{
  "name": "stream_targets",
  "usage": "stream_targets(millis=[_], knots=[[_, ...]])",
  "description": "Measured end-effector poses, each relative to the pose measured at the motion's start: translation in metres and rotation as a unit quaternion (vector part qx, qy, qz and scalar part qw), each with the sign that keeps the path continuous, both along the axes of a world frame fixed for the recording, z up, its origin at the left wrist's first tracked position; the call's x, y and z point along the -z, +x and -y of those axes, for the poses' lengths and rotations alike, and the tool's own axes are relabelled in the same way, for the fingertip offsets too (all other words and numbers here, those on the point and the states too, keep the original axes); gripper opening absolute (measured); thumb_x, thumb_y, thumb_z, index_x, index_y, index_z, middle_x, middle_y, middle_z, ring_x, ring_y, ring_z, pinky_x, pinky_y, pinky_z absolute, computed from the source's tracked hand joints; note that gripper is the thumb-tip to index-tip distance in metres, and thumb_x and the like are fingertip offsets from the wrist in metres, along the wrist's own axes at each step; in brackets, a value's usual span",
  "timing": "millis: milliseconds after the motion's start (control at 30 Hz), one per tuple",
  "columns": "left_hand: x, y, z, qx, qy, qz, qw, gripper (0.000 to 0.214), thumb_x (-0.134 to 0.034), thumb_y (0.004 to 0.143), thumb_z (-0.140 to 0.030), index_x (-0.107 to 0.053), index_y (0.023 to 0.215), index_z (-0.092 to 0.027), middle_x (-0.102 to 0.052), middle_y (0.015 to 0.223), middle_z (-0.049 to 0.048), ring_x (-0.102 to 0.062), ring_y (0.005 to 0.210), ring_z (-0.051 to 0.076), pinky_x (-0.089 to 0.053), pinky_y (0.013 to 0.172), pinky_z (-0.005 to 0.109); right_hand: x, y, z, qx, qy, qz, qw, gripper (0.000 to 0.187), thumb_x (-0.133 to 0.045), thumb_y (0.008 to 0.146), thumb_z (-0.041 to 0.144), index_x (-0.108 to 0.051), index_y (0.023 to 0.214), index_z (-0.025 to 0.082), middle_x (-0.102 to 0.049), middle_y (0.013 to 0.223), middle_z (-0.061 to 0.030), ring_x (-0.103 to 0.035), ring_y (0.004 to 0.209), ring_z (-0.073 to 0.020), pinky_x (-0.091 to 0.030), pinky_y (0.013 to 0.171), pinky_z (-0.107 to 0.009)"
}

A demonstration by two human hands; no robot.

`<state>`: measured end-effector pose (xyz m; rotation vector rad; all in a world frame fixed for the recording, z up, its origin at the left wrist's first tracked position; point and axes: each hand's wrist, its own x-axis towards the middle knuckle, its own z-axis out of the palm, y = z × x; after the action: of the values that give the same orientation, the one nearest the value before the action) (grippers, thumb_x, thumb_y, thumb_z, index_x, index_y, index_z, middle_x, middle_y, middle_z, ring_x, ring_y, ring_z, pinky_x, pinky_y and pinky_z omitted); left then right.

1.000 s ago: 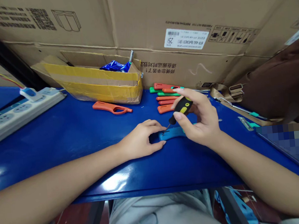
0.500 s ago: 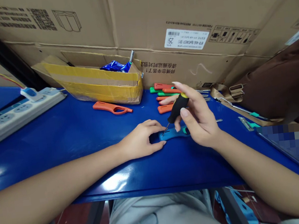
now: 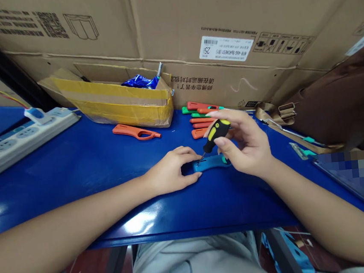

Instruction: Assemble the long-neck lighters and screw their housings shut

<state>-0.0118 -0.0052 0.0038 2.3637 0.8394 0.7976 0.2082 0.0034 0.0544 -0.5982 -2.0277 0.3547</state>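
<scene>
A blue gas lighter [image 3: 210, 163] lies flat on the blue table, its handle end to the left. My left hand [image 3: 175, 170] rests on the table with thumb and fingers around that end, steadying it. In my right hand [image 3: 245, 145] is a short black and yellow screwdriver [image 3: 216, 134], held at a tilt between thumb and fingers. Its thin shaft runs down to the left end of the lighter, where the tip meets the casing. My right hand covers the lighter's far right part.
Several red and green lighters [image 3: 199, 120] lie in a stack behind my hands. An orange lighter casing [image 3: 136, 132] sits before a yellow-taped cardboard box [image 3: 127, 105]. A power strip [image 3: 24, 136] is at left, a brown bag [image 3: 329, 92] at right. Large cartons [image 3: 172, 34] stand behind.
The fingers of my right hand have shifted round the screwdriver handle, which has turned so its yellow side shows. My left hand and the blue lighter stay in place.
</scene>
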Motion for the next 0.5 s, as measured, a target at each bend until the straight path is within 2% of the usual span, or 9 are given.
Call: stream_targets(millis=[67, 133, 167, 267, 333, 433, 500], knots=[[0.0003, 0.0, -0.0002, -0.003, -0.001, -0.002, 1.0, 0.034, -0.071, 0.087, -0.026, -0.071, 0.12, -0.018, -0.072, 0.115, 0.0084, -0.067, 0.109, 0.024, -0.053, 0.102, 0.041, -0.0002, -0.0005, -0.0005, 0.045, 0.071, -0.017, 0.996, 0.045, -0.076, 0.087, 0.03, -0.062, 0.13, 0.03, -0.072, 0.112, -0.0044, -0.068, 0.067, -0.0149, -0.057, 0.048, -0.026], [0.0004, 0.0, -0.0002, -0.003, -0.002, -0.003, 1.0, 0.034, -0.071, 0.087, -0.026, -0.071, 0.12, -0.018, -0.072, 0.114, 0.0081, -0.067, 0.108, 0.024, -0.053, 0.101, 0.041, -0.0005, -0.0001, -0.0003, 0.061, 0.105, -0.016, 0.992, 0.044, -0.078, 0.086, 0.028, -0.063, 0.128, 0.029, -0.073, 0.105, -0.0038, -0.068, 0.069, -0.0165, -0.06, 0.053, -0.028], [0.0003, 0.0, -0.0002, -0.003, -0.002, -0.002, 1.0, 0.033, -0.071, 0.087, -0.026, -0.071, 0.12, -0.018, -0.072, 0.113, 0.008, -0.067, 0.107, 0.024, -0.053, 0.101, 0.041, -0.0008, 0.0003, 0.0, 0.051, 0.094, -0.01, 0.994, 0.044, -0.073, 0.089, 0.028, -0.061, 0.132, 0.029, -0.072, 0.106, -0.0046, -0.069, 0.071, -0.0172, -0.061, 0.055, -0.03], [0.0002, -0.0001, -0.0001, 0.002, -0.004, 0.0, 1.0, 0.032, -0.071, 0.087, -0.025, -0.072, 0.119, -0.018, -0.072, 0.113, 0.008, -0.067, 0.107, 0.023, -0.053, 0.1, 0.038, -0.0015, 0.0011, 0.0012, -0.008, -0.007, 0.017, 1.0, 0.05, -0.052, 0.101, 0.029, -0.045, 0.151, 0.03, -0.07, 0.121, -0.0081, -0.072, 0.074, -0.0173, -0.063, 0.056, -0.031], [0.0002, -0.0002, -0.0001, 0.001, -0.004, -0.002, 1.0, 0.033, -0.071, 0.087, -0.025, -0.071, 0.119, -0.017, -0.072, 0.113, 0.008, -0.067, 0.107, 0.023, -0.053, 0.1, 0.038, -0.0012, 0.0011, 0.0009, -0.01, -0.02, 0.018, 1.0, 0.052, -0.052, 0.101, 0.031, -0.042, 0.152, 0.032, -0.07, 0.125, -0.0078, -0.073, 0.075, -0.0173, -0.063, 0.053, -0.03], [0.0006, 0.0, -0.0004, -0.003, -0.002, -0.002, 1.0, 0.034, -0.071, 0.087, -0.026, -0.071, 0.12, -0.016, -0.072, 0.115, 0.0084, -0.066, 0.109, 0.024, -0.052, 0.102, 0.039, 0.0001, 0.002, -0.001, 0.062, 0.092, 0.016, 0.994, 0.052, -0.069, 0.092, 0.033, -0.056, 0.143, 0.033, -0.072, 0.123, -0.0056, -0.072, 0.071, -0.0177, -0.062, 0.053, -0.03], [0.0009, 0.0002, -0.0007, -0.003, -0.001, 0.0, 1.0, 0.035, -0.072, 0.087, -0.026, -0.071, 0.121, -0.016, -0.072, 0.115, 0.0086, -0.066, 0.11, 0.024, -0.052, 0.103, 0.04, 0.0005, 0.0033, -0.0015, 0.09, 0.166, 0.027, 0.982, 0.056, -0.074, 0.089, 0.033, -0.057, 0.142, 0.033, -0.073, 0.125, -0.0051, -0.07, 0.066, -0.0166, -0.061, 0.053, -0.03]])
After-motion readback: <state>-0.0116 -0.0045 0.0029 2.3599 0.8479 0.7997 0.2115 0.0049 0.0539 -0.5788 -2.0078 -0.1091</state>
